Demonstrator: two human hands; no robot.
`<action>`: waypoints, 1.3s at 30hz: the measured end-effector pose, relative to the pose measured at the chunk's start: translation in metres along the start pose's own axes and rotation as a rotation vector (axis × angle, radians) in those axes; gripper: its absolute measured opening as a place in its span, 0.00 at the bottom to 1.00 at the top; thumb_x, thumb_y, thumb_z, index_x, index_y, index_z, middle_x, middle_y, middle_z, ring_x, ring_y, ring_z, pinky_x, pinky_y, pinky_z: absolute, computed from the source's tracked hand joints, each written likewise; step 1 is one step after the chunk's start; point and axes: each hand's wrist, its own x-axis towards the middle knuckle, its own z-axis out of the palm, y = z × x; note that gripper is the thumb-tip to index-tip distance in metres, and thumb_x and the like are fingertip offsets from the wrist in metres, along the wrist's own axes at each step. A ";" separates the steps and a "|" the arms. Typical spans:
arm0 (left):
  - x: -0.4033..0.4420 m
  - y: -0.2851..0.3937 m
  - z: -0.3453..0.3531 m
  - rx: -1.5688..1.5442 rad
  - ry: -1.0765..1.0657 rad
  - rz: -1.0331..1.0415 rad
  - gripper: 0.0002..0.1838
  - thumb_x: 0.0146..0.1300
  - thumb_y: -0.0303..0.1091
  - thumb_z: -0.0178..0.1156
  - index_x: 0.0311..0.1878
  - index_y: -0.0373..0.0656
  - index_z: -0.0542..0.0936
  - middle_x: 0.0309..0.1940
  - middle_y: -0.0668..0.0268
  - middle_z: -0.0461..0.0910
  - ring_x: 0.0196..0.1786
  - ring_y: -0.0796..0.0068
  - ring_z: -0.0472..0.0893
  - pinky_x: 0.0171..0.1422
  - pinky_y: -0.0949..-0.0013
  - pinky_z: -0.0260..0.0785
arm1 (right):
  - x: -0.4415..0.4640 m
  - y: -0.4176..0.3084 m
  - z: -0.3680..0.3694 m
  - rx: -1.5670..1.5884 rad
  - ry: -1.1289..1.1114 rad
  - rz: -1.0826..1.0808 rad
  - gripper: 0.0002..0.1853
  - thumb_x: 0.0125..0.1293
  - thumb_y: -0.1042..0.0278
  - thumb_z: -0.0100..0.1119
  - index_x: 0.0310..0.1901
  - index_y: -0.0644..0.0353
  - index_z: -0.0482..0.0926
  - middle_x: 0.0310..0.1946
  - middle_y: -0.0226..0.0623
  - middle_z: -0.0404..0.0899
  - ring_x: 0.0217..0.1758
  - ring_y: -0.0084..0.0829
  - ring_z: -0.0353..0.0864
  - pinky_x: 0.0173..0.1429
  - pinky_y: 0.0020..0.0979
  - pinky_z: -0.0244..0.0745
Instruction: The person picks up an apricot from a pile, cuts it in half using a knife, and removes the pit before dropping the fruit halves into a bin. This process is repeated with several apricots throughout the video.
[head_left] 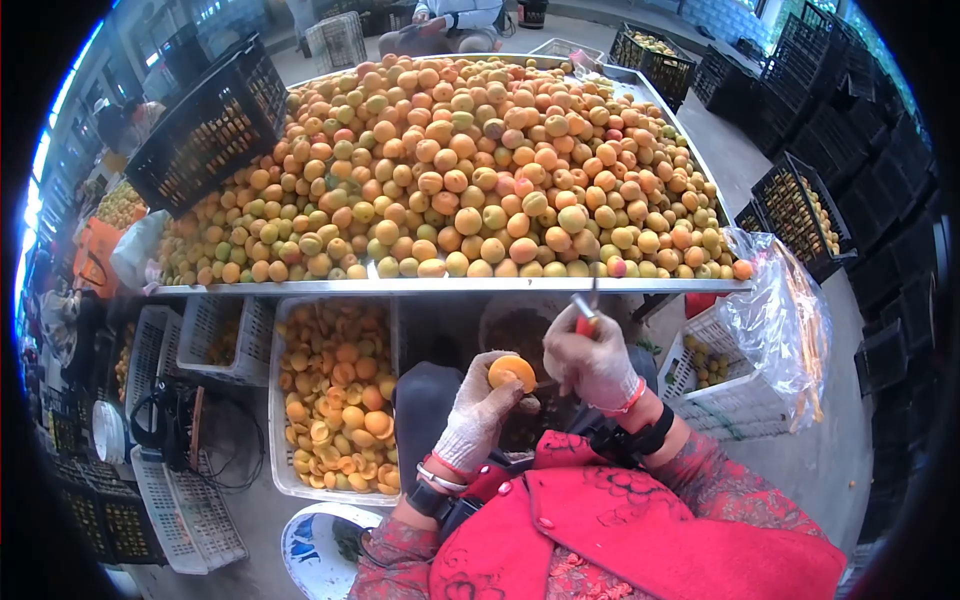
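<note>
My left hand (480, 408), in a soiled white glove, holds a cut apricot (511, 372) with its orange inner face turned up. Close by on the right, my right hand (592, 360), also gloved, is closed around a small knife (586, 316) with a red handle; its tip points up toward the table edge. Both hands are above my lap, apart from each other. In front of them, a large heap of whole apricots (450, 180) lies on the metal-edged table (450, 286). To the left of my knees, a white crate (283, 477) holds apricot halves.
A black crate (205, 125) tilts on the table's left side. At right, a white crate (735, 405) with fruit stands beside clear plastic (775, 320). A white basin (310, 560) sits lower left. Another person (455, 15) sits beyond the table.
</note>
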 end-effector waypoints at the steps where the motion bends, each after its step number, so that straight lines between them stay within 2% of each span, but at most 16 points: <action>1: 0.001 -0.001 -0.001 -0.012 0.005 -0.020 0.24 0.67 0.33 0.63 0.63 0.42 0.66 0.50 0.62 0.75 0.51 0.71 0.79 0.52 0.67 0.79 | 0.000 -0.002 0.004 0.106 0.024 -0.062 0.06 0.66 0.73 0.62 0.33 0.63 0.76 0.17 0.29 0.73 0.18 0.19 0.69 0.23 0.22 0.62; 4: 0.001 0.000 0.008 0.031 0.027 0.000 0.26 0.67 0.31 0.63 0.65 0.43 0.66 0.48 0.63 0.76 0.48 0.71 0.80 0.51 0.68 0.79 | 0.003 0.005 0.017 0.293 -0.035 -0.239 0.07 0.68 0.75 0.59 0.31 0.63 0.75 0.17 0.30 0.72 0.17 0.20 0.70 0.22 0.23 0.62; 10: 0.002 -0.002 0.014 0.174 0.004 0.049 0.26 0.66 0.29 0.63 0.66 0.44 0.67 0.49 0.64 0.76 0.49 0.73 0.79 0.52 0.70 0.77 | 0.006 0.021 0.027 0.215 0.078 -0.398 0.07 0.70 0.76 0.57 0.32 0.63 0.76 0.18 0.30 0.73 0.18 0.19 0.70 0.23 0.23 0.63; 13: 0.002 -0.003 0.019 0.437 0.075 0.090 0.25 0.65 0.31 0.64 0.64 0.44 0.68 0.50 0.64 0.76 0.51 0.75 0.78 0.56 0.70 0.74 | 0.011 0.035 0.021 0.147 0.037 -0.546 0.07 0.71 0.77 0.55 0.32 0.63 0.76 0.20 0.30 0.74 0.19 0.18 0.70 0.23 0.22 0.64; 14: 0.006 -0.013 0.014 0.545 0.106 0.151 0.24 0.65 0.36 0.67 0.61 0.48 0.69 0.40 0.68 0.78 0.38 0.80 0.79 0.43 0.75 0.75 | 0.010 0.036 0.022 0.148 0.024 -0.546 0.07 0.71 0.77 0.55 0.32 0.63 0.76 0.21 0.31 0.74 0.20 0.18 0.70 0.23 0.22 0.64; 17: 0.012 -0.027 0.010 0.714 0.161 0.129 0.25 0.63 0.37 0.67 0.60 0.48 0.69 0.43 0.59 0.81 0.46 0.66 0.83 0.52 0.64 0.75 | 0.009 0.043 0.020 0.228 0.023 -0.511 0.06 0.71 0.75 0.56 0.34 0.63 0.75 0.20 0.31 0.73 0.19 0.20 0.69 0.22 0.24 0.63; 18: 0.011 -0.025 0.014 0.770 0.159 0.158 0.24 0.63 0.38 0.66 0.60 0.48 0.69 0.45 0.54 0.81 0.49 0.59 0.83 0.55 0.61 0.74 | 0.010 0.037 0.023 0.318 0.043 -0.456 0.10 0.73 0.69 0.56 0.32 0.61 0.73 0.19 0.31 0.70 0.17 0.21 0.67 0.21 0.26 0.61; 21: 0.012 -0.014 0.021 0.811 0.153 0.011 0.25 0.61 0.33 0.66 0.61 0.48 0.69 0.46 0.57 0.81 0.49 0.66 0.83 0.55 0.64 0.75 | 0.022 0.038 0.011 0.424 0.202 -0.314 0.16 0.75 0.60 0.55 0.28 0.55 0.70 0.13 0.28 0.65 0.13 0.22 0.61 0.19 0.27 0.57; 26: 0.017 -0.026 0.015 0.666 0.111 0.093 0.22 0.63 0.30 0.64 0.59 0.46 0.72 0.45 0.62 0.80 0.51 0.70 0.81 0.57 0.67 0.74 | 0.022 0.041 0.003 0.351 0.174 -0.502 0.14 0.75 0.65 0.54 0.30 0.57 0.71 0.15 0.28 0.68 0.14 0.21 0.63 0.19 0.28 0.57; 27: 0.019 -0.030 0.013 0.701 0.101 0.154 0.21 0.63 0.29 0.64 0.59 0.46 0.71 0.41 0.65 0.79 0.42 0.75 0.81 0.48 0.70 0.76 | 0.021 0.039 0.005 0.332 0.144 -0.562 0.12 0.75 0.67 0.55 0.31 0.58 0.72 0.16 0.28 0.69 0.15 0.21 0.65 0.19 0.27 0.58; 30: 0.021 -0.020 0.023 0.510 0.140 -0.055 0.20 0.65 0.29 0.63 0.58 0.45 0.69 0.32 0.69 0.77 0.25 0.83 0.75 0.28 0.76 0.69 | 0.014 0.040 0.010 0.170 0.184 -0.490 0.07 0.74 0.73 0.55 0.34 0.61 0.75 0.19 0.29 0.71 0.19 0.20 0.70 0.23 0.24 0.63; 33: 0.021 -0.026 0.020 0.631 0.148 0.002 0.20 0.65 0.30 0.63 0.58 0.45 0.69 0.32 0.68 0.77 0.25 0.83 0.75 0.29 0.76 0.70 | 0.017 0.049 0.005 0.191 0.110 -0.515 0.07 0.74 0.74 0.54 0.35 0.61 0.74 0.20 0.29 0.72 0.20 0.20 0.71 0.23 0.24 0.64; 34: 0.021 -0.031 0.016 0.683 0.131 0.064 0.20 0.65 0.31 0.64 0.58 0.45 0.70 0.33 0.67 0.78 0.29 0.79 0.78 0.34 0.72 0.73 | 0.020 0.051 0.002 0.282 0.097 -0.489 0.07 0.73 0.73 0.55 0.35 0.62 0.75 0.21 0.29 0.73 0.20 0.21 0.72 0.24 0.25 0.65; 37: 0.025 -0.035 0.018 0.820 0.152 0.286 0.20 0.63 0.33 0.64 0.57 0.45 0.71 0.36 0.63 0.79 0.36 0.71 0.81 0.43 0.67 0.76 | 0.034 0.060 -0.011 0.414 0.355 -0.335 0.13 0.74 0.62 0.55 0.31 0.57 0.74 0.16 0.28 0.68 0.16 0.22 0.67 0.22 0.28 0.63; 38: 0.022 -0.030 0.024 0.839 0.191 0.117 0.20 0.63 0.35 0.64 0.56 0.45 0.73 0.39 0.58 0.81 0.43 0.65 0.83 0.51 0.63 0.76 | 0.034 0.057 -0.011 0.453 0.300 -0.294 0.15 0.75 0.60 0.55 0.29 0.55 0.72 0.14 0.27 0.65 0.14 0.22 0.64 0.20 0.29 0.60; 39: 0.021 -0.031 0.026 0.775 0.212 0.053 0.20 0.63 0.37 0.64 0.56 0.46 0.73 0.42 0.55 0.81 0.45 0.63 0.83 0.51 0.62 0.75 | 0.034 0.051 -0.009 0.489 0.239 -0.252 0.18 0.75 0.58 0.54 0.26 0.54 0.70 0.12 0.27 0.62 0.12 0.23 0.61 0.19 0.29 0.58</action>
